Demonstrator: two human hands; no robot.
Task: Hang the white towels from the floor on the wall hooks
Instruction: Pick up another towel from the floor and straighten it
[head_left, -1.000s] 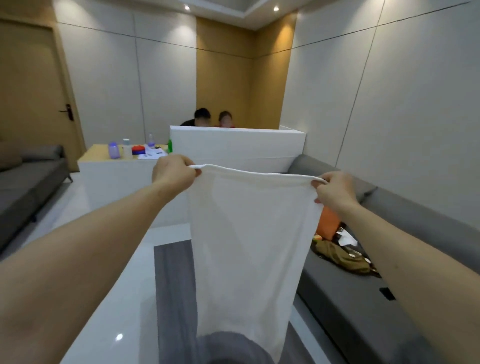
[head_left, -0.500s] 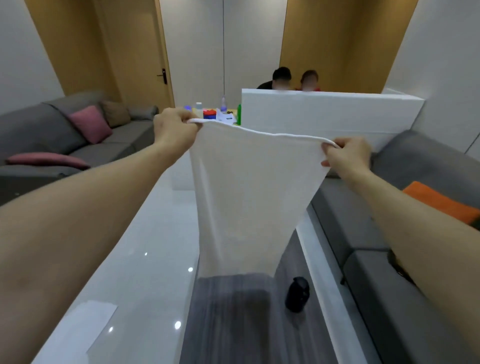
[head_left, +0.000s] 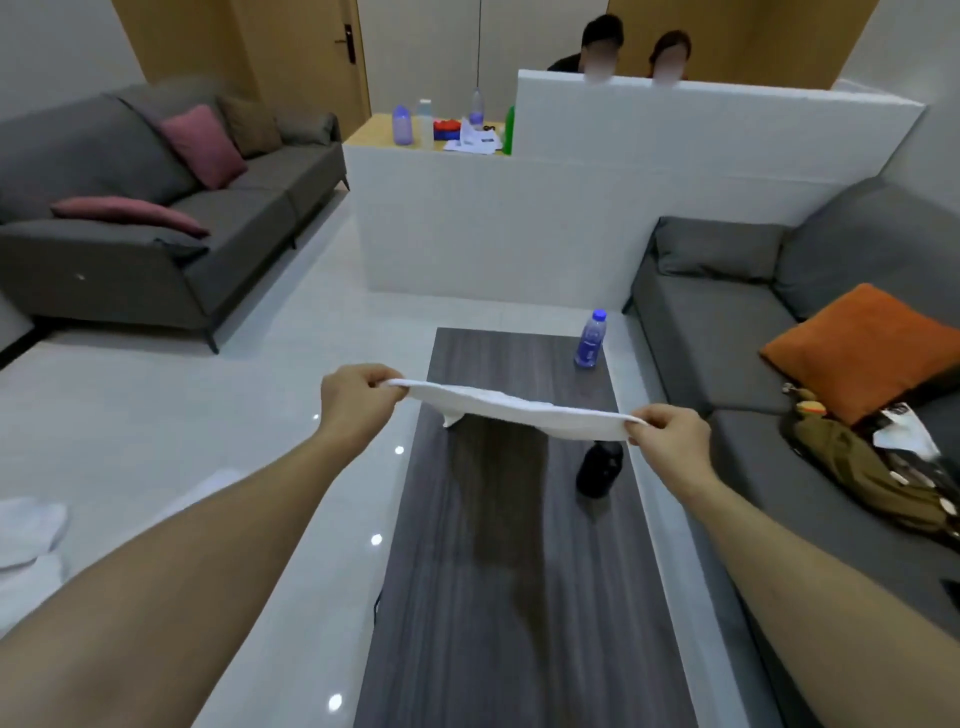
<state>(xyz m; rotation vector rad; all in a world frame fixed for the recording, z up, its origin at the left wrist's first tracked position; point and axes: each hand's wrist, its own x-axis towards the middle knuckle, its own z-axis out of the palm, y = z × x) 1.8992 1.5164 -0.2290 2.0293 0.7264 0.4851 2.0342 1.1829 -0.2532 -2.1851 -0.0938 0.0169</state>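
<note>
Towel (head_left: 511, 413) pinched taut between left hand (head_left: 353, 402) and right hand (head_left: 670, 436)

1. One white towel (head_left: 511, 410) was stretched between two hands, the left hand (head_left: 353, 397) and the right hand (head_left: 670, 434), each pinching an end.
2. At least one more white towel (head_left: 28, 525) lay on the floor at the left edge; the exact number there could not be told.
3. Two grey sofas stood in the room, one on the left (head_left: 130, 228) and one on the right (head_left: 727, 322).
4. Four cushions showed: two pink (head_left: 202, 145) (head_left: 130, 213), one brown (head_left: 254, 127) and one orange (head_left: 862, 348).
5. One dark wooden table (head_left: 498, 597) carried two things: a clear bottle with a blue cap (head_left: 591, 340) and a black object (head_left: 600, 467).
6. Three bottles (head_left: 402, 124) stood on the far counter.
7. Two people (head_left: 597, 47) sat behind the white partition.
</note>
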